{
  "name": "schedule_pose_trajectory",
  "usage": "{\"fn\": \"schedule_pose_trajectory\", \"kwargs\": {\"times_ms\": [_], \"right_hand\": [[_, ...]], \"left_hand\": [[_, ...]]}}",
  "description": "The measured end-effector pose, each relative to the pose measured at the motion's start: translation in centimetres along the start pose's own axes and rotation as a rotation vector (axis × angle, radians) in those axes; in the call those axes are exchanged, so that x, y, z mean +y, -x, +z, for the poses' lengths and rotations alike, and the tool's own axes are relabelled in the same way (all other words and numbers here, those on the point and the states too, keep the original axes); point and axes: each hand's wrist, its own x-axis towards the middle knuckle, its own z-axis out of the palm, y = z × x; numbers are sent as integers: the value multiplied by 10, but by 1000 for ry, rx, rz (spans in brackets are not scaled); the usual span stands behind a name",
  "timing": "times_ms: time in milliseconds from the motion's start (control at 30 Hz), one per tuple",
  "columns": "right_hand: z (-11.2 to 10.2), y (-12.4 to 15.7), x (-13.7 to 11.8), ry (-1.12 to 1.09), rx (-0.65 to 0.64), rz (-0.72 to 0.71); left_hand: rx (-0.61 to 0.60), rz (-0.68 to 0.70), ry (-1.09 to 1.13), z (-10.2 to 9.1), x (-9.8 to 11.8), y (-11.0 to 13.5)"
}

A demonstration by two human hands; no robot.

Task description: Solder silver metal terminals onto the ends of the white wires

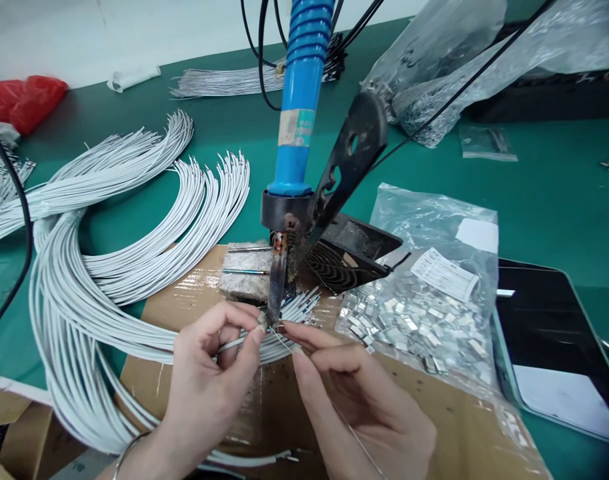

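A blue-handled soldering iron (pixel 298 100) hangs tip-down in a black bracket (pixel 351 150). Its dark tip (pixel 277 287) reaches down between my two hands. My left hand (pixel 219 363) is closed, thumb and forefinger pinching a white cable (pixel 231 345) near its end, just left of the tip. In my closed right hand (pixel 354 393) is a thin silvery solder wire (pixel 357 437), which runs from the fingertips down past the palm. Exactly what touches the tip is too small to tell. Behind the fingers lie more white cable ends (pixel 301 307).
Big bundles of white cable (pixel 64 287) curve over the left side. Brown cardboard (pixel 154 320) lies under my hands. Behind the iron are a small black fan (pixel 334 267) and a plastic-wrapped block (pixel 244 287). To the right sit a bag of small metal pieces (pixel 409 320) and a tablet-like device (pixel 549 320).
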Motion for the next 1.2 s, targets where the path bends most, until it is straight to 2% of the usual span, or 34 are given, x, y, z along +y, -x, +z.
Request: {"fn": "schedule_pose_trajectory", "kwargs": {"times_ms": [667,1200], "right_hand": [[2,3,3,-8,-5,-57],[3,0,2,20,30,-93]], "left_hand": [[47,-36,3,0,0,2],[23,-31,-11,1,1,1]]}}
